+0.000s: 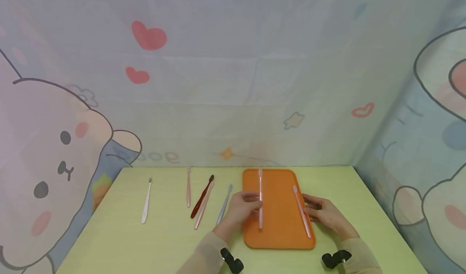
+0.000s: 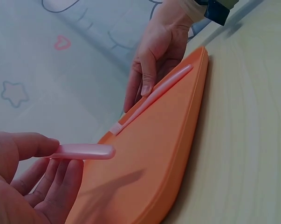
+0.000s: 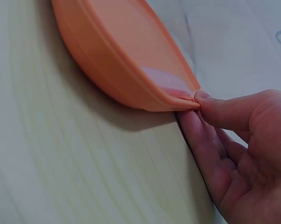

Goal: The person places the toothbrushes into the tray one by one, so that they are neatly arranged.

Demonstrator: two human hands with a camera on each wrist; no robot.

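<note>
My left hand pinches a pink toothbrush between thumb and fingers, over the left part of the orange tray. In the left wrist view that toothbrush hangs above the tray and casts a shadow on it. A second pink toothbrush lies inside along the tray's right side. At the right rim my right hand grips the tray; the right wrist view has the thumb on the rim and the fingers beneath it.
Left of the tray lie a blue toothbrush, a dark red toothbrush touching or overlapping a pink toothbrush, another pink toothbrush and a white toothbrush. A printed cloth rises behind the table.
</note>
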